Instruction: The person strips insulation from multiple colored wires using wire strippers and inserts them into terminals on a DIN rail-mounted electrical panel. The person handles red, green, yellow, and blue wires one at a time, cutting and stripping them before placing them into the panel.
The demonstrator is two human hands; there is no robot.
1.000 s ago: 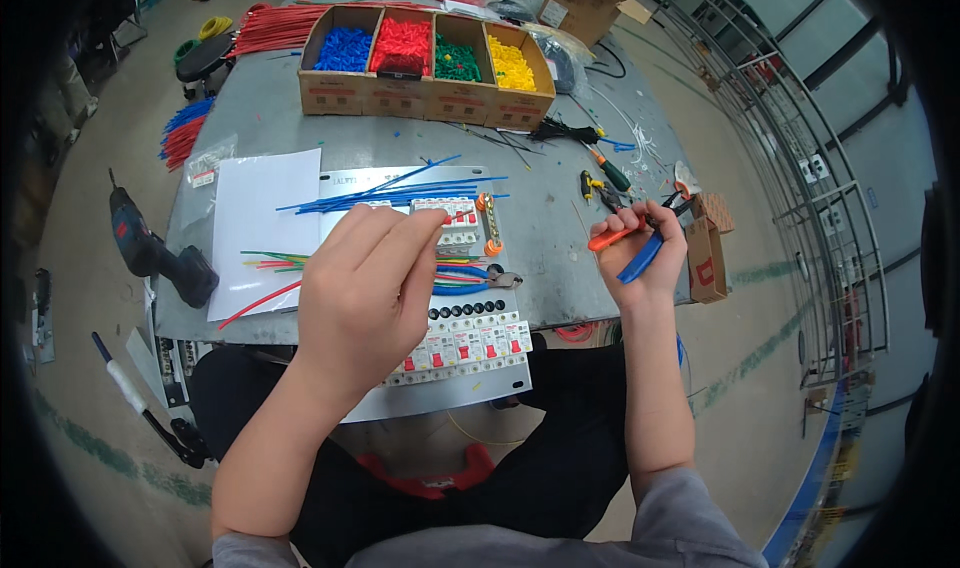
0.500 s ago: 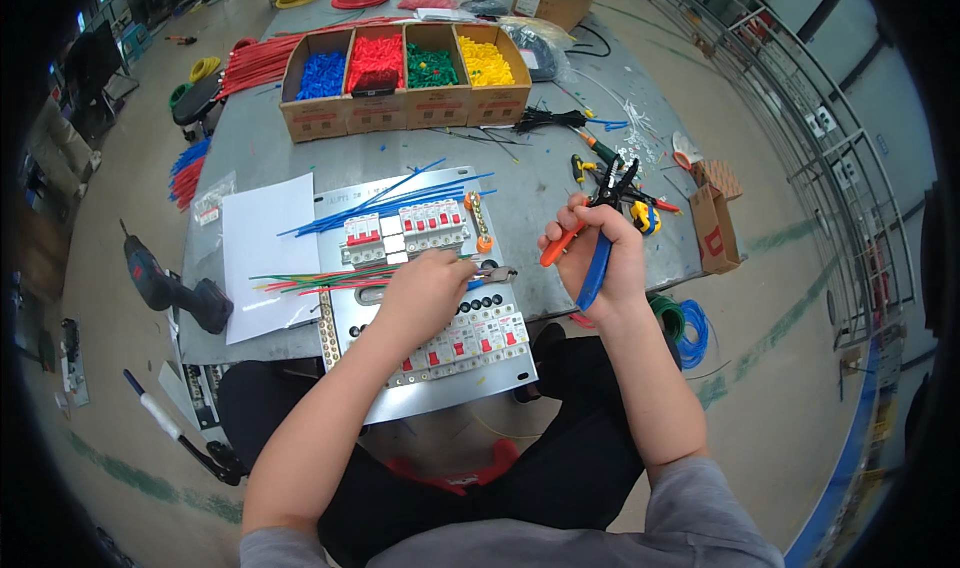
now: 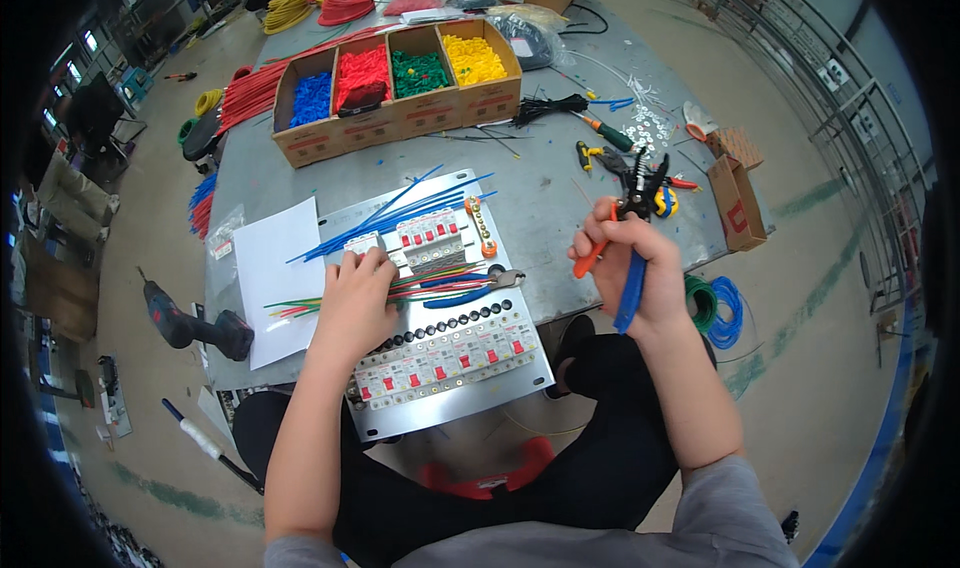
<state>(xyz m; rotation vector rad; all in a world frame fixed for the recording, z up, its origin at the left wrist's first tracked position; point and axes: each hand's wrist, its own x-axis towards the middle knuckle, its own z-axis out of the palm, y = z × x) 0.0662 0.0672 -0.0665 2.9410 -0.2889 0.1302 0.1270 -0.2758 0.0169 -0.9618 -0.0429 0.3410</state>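
Note:
My left hand lies over the upper left of a metal mounting plate, fingers extended onto a small circuit breaker and hiding its lower part. My right hand, raised right of the plate, grips wire strippers with one orange and one blue handle; their black jaws point up. Red, green and yellow wires cross the plate beside my left hand. Among them are blue-handled pliers. Blue wires lie above the upper breakers. A longer breaker row runs along the near side.
Behind the plate, a cardboard box holds blue, red, green and yellow caps by compartment. White paper and a cordless drill are left. A screwdriver, tape measure and small carton are right.
My left hand has moved left across the plate, from the pliers and wires to the upper left breaker, uncovering the near row. The right hand still holds the strippers. The whole view has shifted slightly.

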